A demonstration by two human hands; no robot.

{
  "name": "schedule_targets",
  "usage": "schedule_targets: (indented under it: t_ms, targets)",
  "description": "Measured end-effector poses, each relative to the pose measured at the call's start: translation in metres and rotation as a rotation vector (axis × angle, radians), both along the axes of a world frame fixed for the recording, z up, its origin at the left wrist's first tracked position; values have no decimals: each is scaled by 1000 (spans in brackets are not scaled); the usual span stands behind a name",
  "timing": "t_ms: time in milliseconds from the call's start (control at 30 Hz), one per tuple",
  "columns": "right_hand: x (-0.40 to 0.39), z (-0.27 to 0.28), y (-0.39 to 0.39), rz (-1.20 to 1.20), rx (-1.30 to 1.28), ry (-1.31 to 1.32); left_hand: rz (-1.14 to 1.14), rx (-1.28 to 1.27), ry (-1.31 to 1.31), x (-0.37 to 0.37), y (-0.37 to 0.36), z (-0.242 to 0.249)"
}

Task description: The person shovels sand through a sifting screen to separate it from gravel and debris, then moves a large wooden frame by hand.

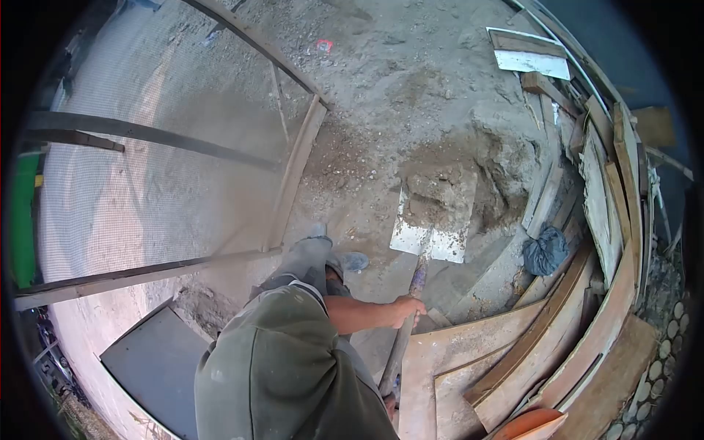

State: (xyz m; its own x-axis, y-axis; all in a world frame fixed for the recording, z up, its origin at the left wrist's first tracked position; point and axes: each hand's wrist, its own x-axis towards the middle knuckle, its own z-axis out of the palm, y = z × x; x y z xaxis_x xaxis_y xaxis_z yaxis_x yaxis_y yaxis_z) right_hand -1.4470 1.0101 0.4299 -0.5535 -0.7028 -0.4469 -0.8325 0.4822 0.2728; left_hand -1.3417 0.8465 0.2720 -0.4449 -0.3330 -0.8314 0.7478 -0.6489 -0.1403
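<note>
My left hand [405, 312] is closed around the middle of a shovel's shaft [398, 348]. Farther back along it, my right hand [391, 403] shows only in part, its fingers closed at the handle's rear. The shovel's metal blade [429, 243] lies ahead of me, with a heap of grey-brown sandy soil [438, 192] on its front part. The blade touches a dug-out mound of the same soil [499, 172].
A framed mesh screen [176, 154] leans at the left. Wooden boards [543, 345] are piled along the right, with a dark plastic bag [545, 251] beside them. A grey panel [158, 367] lies lower left, and a white-edged board [529, 55] upper right.
</note>
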Motion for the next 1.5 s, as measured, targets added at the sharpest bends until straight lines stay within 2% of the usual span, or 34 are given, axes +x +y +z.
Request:
schedule_targets:
  t_ms: [133,200,267,300,333,400,467,567,667,733,800,867,1000,1067,1100,1233,1400,1467,1500]
  targets:
    - [42,-8,-28,458,-167,86,313,-151,79,86,-10,-19]
    - [72,-21,-45,747,-396,16,505,-241,-33,153,-12,-13]
    - [118,-13,-75,1087,-680,-27,660,-267,-69,234,-11,27]
    - [148,7,-91,1186,-699,-71,744,-355,-81,272,-13,34]
    - [177,32,-105,1287,-713,-115,820,-348,-87,311,-9,66]
    - [224,57,-125,1339,-846,-154,1018,-476,-240,374,-2,128]
    - [265,89,-139,1413,-1036,-252,1097,-609,-269,428,8,186]
    - [311,126,-147,1457,-1095,-346,1167,-784,-480,484,22,272]
    - [343,141,-145,1447,-1191,-454,1187,-886,-612,504,38,327]
    - [347,135,-140,1456,-1198,-503,1177,-931,-666,508,47,338]
    - [341,120,-134,1457,-1177,-534,1149,-949,-622,505,50,322]
    - [326,96,-131,1437,-1040,-554,1089,-958,-572,493,46,293]
    - [265,35,-125,1395,-843,-500,982,-631,-592,431,30,208]
    - [225,6,-113,1260,-627,-477,880,-448,-595,389,21,160]
    - [205,-4,-105,1231,-614,-451,824,-384,-564,365,18,137]
    - [134,-32,-58,846,-101,-320,555,-103,-533,261,14,46]
    - [46,-86,16,369,154,-403,130,26,-445,138,37,-60]
    - [35,-73,24,221,254,-544,-67,59,-483,103,45,-73]
    - [39,-71,27,175,268,-447,-111,41,-452,87,50,-86]
